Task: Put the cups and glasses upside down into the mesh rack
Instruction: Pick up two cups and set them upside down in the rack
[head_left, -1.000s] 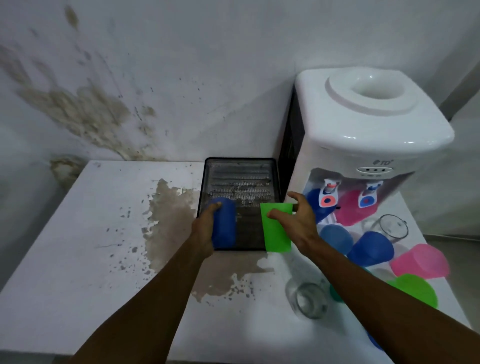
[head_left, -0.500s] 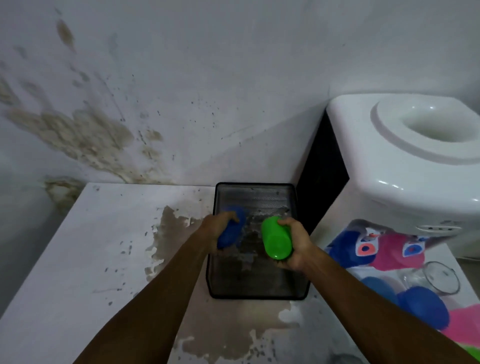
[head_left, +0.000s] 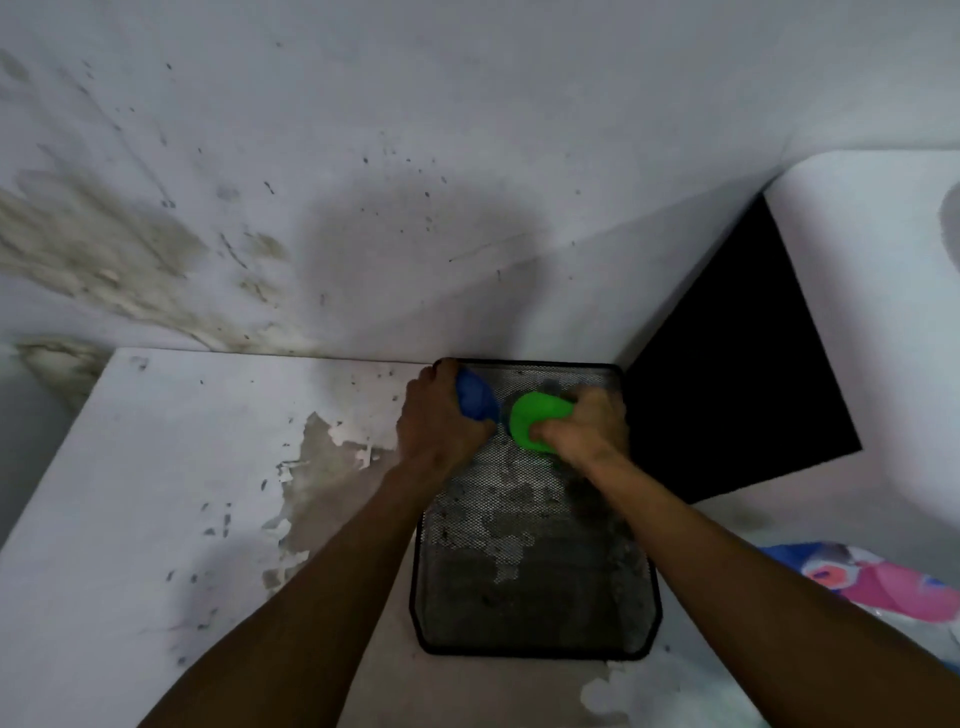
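Both arms reach up from bottom of frame to the far end of the black mesh rack (head_left: 535, 613), which sits centre-right on the white desk (head_left: 156, 467) w/ its far edge near the stained wall (head_left: 363, 182). Left hand (head_left: 441, 426) grips a blue cup (head_left: 475, 399) at the rack's upper-left corner; fingers wrapped round the cup body, only its upper side showing past the knuckles. Right hand (head_left: 584, 428) holds a green cup (head_left: 535, 418) just right of the blue one, fingers curled round its right side, rounded closed base facing the camera, so it looks mouth-down. Cups sit close together, narrow gap btwn them. Can't tell whether either rim is touching the mesh floor. Rest of rack is bare mesh, patchy grey. Brown peeled patch on desk left of rack. White water dispenser (head_left: 883, 312) w/ black side panel at right of frame; blurred pink and blue shapes at lower right edge, too smeared to identify.
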